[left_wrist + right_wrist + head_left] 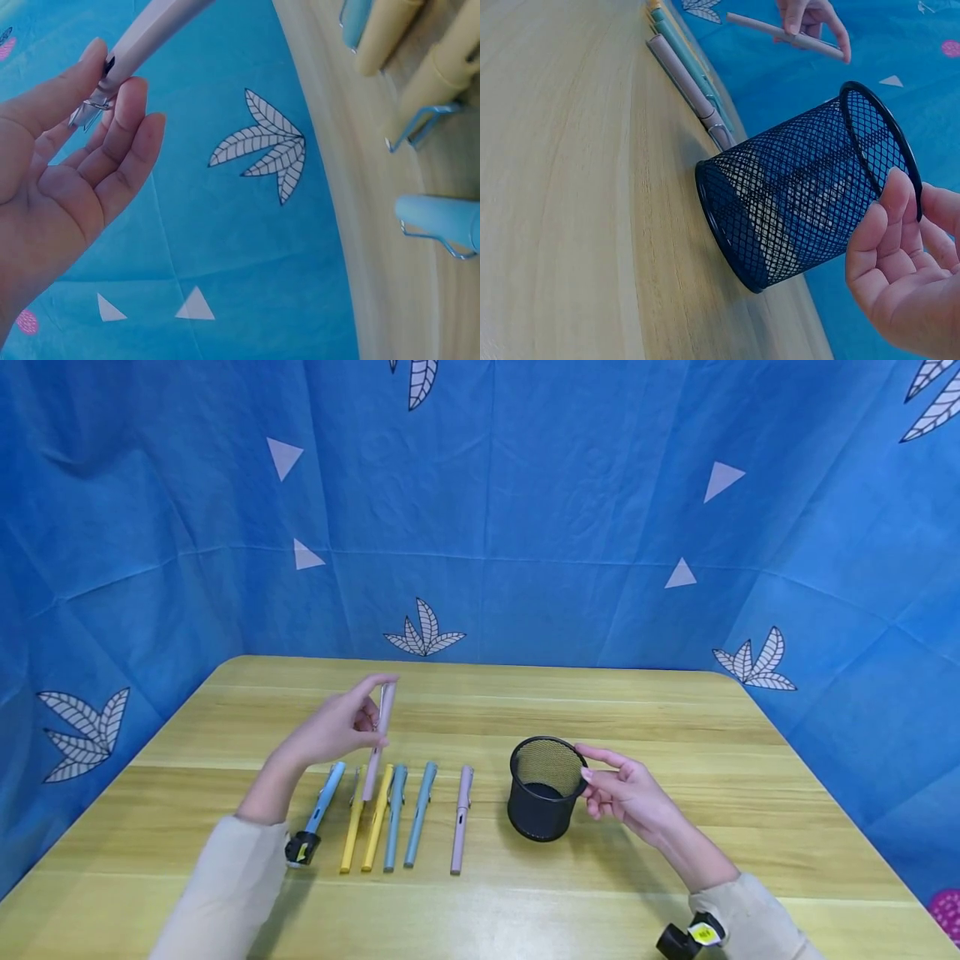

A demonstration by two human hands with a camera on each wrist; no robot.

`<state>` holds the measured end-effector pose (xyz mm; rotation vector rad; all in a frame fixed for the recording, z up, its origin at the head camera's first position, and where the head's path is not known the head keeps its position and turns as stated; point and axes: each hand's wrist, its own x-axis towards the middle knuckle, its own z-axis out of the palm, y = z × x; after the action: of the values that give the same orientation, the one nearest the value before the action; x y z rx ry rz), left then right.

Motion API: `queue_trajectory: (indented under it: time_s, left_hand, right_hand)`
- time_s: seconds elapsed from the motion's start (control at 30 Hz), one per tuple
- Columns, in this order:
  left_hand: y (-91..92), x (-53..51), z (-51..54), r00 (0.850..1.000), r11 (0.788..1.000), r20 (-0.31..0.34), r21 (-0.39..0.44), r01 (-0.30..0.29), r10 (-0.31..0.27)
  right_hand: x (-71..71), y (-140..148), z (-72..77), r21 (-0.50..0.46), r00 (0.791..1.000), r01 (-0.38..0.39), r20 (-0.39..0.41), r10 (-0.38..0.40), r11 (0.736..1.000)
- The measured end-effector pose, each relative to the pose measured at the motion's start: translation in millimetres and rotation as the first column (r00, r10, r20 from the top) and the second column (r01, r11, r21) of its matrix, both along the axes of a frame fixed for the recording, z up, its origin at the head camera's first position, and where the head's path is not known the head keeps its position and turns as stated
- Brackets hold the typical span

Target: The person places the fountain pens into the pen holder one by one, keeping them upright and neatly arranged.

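My left hand (337, 727) pinches a pale lilac pen (382, 718) above the row of pens, its lower end slanting down toward the yellow ones. In the left wrist view the thumb and fingers grip that pen (142, 45) near its metal clip. A black mesh pen holder (542, 810) stands upright on the table, and I see nothing inside it. My right hand (626, 793) holds its rim at the right side, thumb and fingers on either side of the edge, as the right wrist view shows with the mesh holder (802, 195).
On the wooden table (637, 710) lie a light blue pen (324, 797), two yellow pens (377, 818), two blue-green pens (420, 814) and another lilac pen (461, 818), roughly side by side. A blue patterned cloth (570, 510) hangs behind and around the table.
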<state>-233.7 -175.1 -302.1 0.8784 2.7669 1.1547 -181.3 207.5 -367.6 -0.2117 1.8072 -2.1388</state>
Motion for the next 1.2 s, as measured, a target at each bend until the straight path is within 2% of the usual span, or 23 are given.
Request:
queue_trajectory:
  time_s: [0.4, 0.77, 1.0, 1.2]
  left_hand:
    - [16.9, 3.6, 6.0, 1.0, 1.0, -0.016, -0.011, -0.009, 0.009]
    - [26.5, 4.1, 7.4, 0.999, 1.0, -0.03, 0.003, 0.025, -0.024]
    - [32.4, 3.8, 9.7, 0.999, 0.999, -0.034, 0.034, 0.039, -0.038]
    - [38.9, 2.8, 10.1, 0.999, 0.995, -0.02, 0.092, 0.035, -0.033]
  right_hand:
    - [-0.3, -0.3, -1.2, -0.019, 1.0, 0.002, 0.012, -0.002, 1.0]
    - [0.1, -0.1, -1.1, -0.03, 1.0, -0.01, 0.014, 0.01, 0.999]
    - [0.5, 0.5, -1.2, -0.038, 1.0, -0.011, 0.009, 0.012, 0.999]
    - [-0.3, 0.2, -2.1, -0.049, 1.0, -0.013, 0.007, 0.013, 0.999]
